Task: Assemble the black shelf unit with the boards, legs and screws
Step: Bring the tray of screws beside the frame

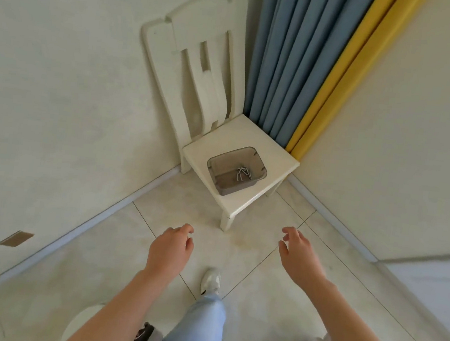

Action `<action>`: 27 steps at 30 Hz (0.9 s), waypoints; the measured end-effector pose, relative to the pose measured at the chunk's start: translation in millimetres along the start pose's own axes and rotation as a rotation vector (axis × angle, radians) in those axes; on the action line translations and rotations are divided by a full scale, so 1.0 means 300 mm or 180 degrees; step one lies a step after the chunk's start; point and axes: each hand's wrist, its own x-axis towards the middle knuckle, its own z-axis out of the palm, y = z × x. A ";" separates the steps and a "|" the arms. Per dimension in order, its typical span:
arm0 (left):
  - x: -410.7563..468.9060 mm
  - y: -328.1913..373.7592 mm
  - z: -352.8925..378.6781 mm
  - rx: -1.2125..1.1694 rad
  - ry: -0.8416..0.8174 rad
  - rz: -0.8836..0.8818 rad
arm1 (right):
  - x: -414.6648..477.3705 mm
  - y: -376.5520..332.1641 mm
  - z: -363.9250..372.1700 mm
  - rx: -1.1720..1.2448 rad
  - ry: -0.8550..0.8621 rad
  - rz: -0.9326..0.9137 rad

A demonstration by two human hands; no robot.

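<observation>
Both hands out over the tiled floor [250, 257], left hand [170, 248] & right hand [299, 254] w/ fingers loosely curled, holding nothing, well short of the grey plastic bin [236, 170] w/ screws [243, 172] on the cream chair [272, 159] seat in the corner by blue curtains [290, 57].

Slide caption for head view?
Empty left hand and right hand extend toward screws in a grey bin on a cream chair.

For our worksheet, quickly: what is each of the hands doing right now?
Left hand: open, fingers loosely curled, holding nothing.
Right hand: open, fingers loosely curled, holding nothing.
</observation>
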 end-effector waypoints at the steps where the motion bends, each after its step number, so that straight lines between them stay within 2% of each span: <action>1: 0.054 0.015 -0.010 0.0027 -0.0017 0.0001 | 0.050 -0.008 -0.021 -0.0027 -0.0019 0.0000; 10: 0.470 0.126 -0.064 0.0383 -0.0058 0.0080 | 0.495 -0.066 -0.164 -0.0494 -0.0229 -0.0204; 15: 0.641 0.187 -0.029 0.0676 -0.0201 -0.0127 | 0.740 -0.061 -0.194 -0.0853 -0.0481 -0.0425; 22: 0.801 0.272 0.072 0.0716 -0.0475 -0.0820 | 1.072 -0.016 -0.198 -0.1164 -0.0911 -0.0823; 27: 0.890 0.313 0.152 0.0396 -0.0530 -0.1333 | 1.257 0.019 -0.160 -0.1255 -0.1149 -0.0896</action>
